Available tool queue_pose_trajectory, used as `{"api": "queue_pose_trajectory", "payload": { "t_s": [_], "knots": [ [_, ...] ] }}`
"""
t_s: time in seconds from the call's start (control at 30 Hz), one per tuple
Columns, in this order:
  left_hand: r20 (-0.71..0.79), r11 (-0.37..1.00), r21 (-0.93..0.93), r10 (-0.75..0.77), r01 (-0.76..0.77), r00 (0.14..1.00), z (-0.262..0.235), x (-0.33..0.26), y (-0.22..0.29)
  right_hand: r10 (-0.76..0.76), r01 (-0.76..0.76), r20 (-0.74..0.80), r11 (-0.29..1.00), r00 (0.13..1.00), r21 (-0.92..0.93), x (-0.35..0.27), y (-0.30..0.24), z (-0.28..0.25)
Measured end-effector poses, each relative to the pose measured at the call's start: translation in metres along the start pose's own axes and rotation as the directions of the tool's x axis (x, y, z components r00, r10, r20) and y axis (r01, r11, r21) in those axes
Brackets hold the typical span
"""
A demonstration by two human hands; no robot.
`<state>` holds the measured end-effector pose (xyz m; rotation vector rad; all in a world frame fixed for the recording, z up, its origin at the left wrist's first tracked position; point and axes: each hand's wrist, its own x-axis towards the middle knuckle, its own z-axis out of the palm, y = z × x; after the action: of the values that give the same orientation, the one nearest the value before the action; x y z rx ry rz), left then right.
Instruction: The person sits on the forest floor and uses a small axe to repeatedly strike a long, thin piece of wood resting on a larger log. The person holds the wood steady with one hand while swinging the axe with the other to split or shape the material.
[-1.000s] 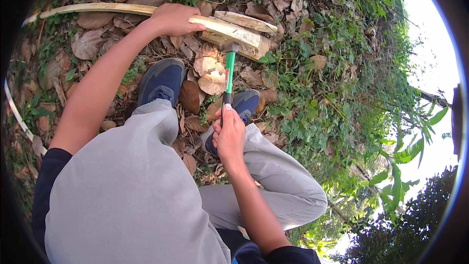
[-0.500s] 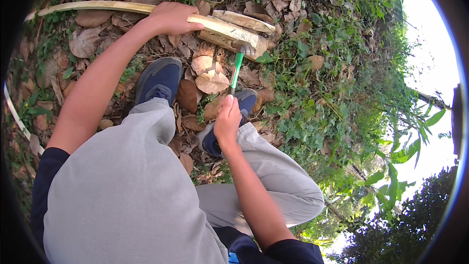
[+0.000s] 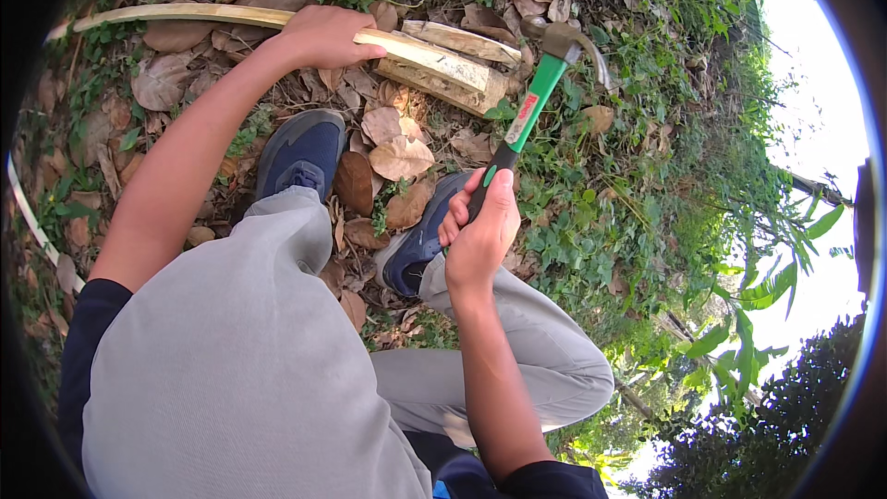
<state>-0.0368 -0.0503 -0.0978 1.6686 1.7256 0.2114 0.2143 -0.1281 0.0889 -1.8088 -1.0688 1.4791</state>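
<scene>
My left hand (image 3: 325,35) is closed round a long, pale wooden strip (image 3: 430,57), pressing it down. The strip's right end lies over a short wooden block (image 3: 443,88) on the ground, and its other end runs off to the far left. My right hand (image 3: 480,226) grips the black lower handle of a claw hammer (image 3: 533,109) with a green shaft. The hammer's metal head is raised, up and to the right of the strip's end, apart from the wood.
Another split piece of wood (image 3: 462,41) lies just behind the strip. Dry brown leaves (image 3: 401,157) and green ground plants (image 3: 591,176) cover the ground. My blue shoes (image 3: 300,155) stand close to the wood. A thin pale strip (image 3: 32,217) curves at the far left.
My right hand has lifted the hammer off the strip's end and swung it up to the right. My left hand and the strip have stayed in place.
</scene>
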Motion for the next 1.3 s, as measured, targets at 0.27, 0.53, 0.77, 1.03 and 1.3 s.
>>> {"api": "queue_pose_trajectory", "payload": {
  "t_s": [0.27, 0.53, 0.77, 1.03, 1.3],
  "knots": [
    [0.037, 1.0, 0.01, -0.015, 0.014, 0.999, -0.008, -0.001, 0.008, -0.269, 0.266, 0.09, 0.745, 0.959, -0.612, 0.042, 0.089, -0.02],
    [0.022, 1.0, 0.005, 0.002, -0.002, 1.0, -0.003, 0.0, 0.003, 0.208, -0.192, -0.046, 0.767, 0.977, -0.612, 0.001, 0.116, -0.019],
    [0.031, 1.0, 0.002, 0.002, -0.002, 1.0, -0.004, 0.0, 0.004, -0.062, 0.07, 0.036, 0.959, 0.997, -0.276, 0.011, 0.03, -0.007],
    [0.016, 1.0, -0.006, 0.009, -0.009, 1.0, -0.004, -0.001, 0.005, -0.317, 0.292, 0.057, 0.773, 0.947, -0.564, 0.054, 0.03, -0.02],
    [0.025, 1.0, 0.009, -0.003, 0.003, 1.0, -0.004, -0.001, 0.005, 0.062, -0.041, -0.005, 0.6, 0.998, -0.799, 0.028, 0.104, -0.058]
  ]
}}
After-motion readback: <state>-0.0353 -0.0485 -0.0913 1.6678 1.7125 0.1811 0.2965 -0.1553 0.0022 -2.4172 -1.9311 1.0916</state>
